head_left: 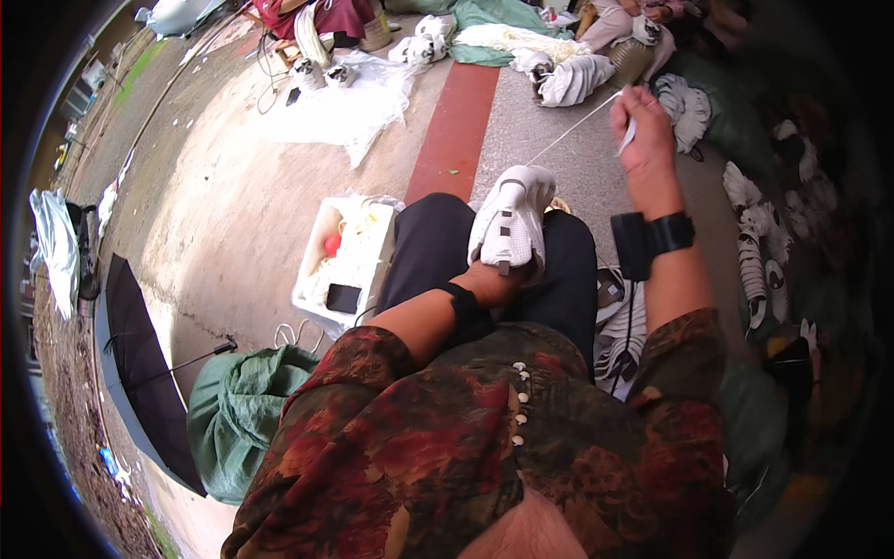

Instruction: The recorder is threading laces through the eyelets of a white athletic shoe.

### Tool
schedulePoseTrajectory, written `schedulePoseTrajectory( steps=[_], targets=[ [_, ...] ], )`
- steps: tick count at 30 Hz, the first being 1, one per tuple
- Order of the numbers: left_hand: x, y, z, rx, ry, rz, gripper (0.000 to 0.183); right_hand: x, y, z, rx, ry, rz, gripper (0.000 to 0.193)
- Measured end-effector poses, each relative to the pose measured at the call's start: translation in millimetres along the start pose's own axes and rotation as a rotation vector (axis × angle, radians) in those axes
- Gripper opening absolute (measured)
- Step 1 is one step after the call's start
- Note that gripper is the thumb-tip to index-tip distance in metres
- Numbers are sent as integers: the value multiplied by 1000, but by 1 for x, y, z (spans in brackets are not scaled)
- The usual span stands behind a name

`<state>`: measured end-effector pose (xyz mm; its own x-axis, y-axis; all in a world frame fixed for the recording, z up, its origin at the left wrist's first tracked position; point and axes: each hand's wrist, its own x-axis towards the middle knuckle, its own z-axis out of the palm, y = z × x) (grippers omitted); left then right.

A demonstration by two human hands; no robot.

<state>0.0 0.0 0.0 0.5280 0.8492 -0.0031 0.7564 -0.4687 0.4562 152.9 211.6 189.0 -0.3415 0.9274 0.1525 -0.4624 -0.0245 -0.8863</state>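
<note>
The left hand (492, 279), wearing a black wrist strap, sits inside the opening of a white fabric shoe upper (512, 224) resting on the person's black-trousered lap, so its fingers are hidden and their state cannot be told. The raised right hand (643, 130) pinches a taut white thread (568, 133) that runs down to the shoe's toe. Beside the left knee stands 1 white foam box (343, 265) on the concrete ground, with a folded black umbrella (140, 363) farther left.

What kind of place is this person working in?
Probably an outdoor pavement used as an informal shoe-stitching spot: bare concrete ground, heaps of white shoe uppers, and a white shoe on the lap with thread pulled taut.
</note>
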Motion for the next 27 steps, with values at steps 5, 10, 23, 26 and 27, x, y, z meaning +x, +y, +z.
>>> schedulePoseTrajectory(
  steps=[5,10,23,26,27],
  targets=[
    [2,15,-7,-39,73,-2,46,17,-91,6,-26,-464,-176,12],
    [-8,11,-18,-38,113,22,46,9,-66,-2,-495,-154,-120,12],
    [6,7,-26,61,-16,92,32,-170,213,-303,-1481,151,389,7],
    [6,15,-41,-71,-173,31,35,-218,244,-314,-1482,212,542,13],
    [14,23,-51,-77,-277,-32,33,-227,248,-314,-1427,248,571,17]
  ],
)
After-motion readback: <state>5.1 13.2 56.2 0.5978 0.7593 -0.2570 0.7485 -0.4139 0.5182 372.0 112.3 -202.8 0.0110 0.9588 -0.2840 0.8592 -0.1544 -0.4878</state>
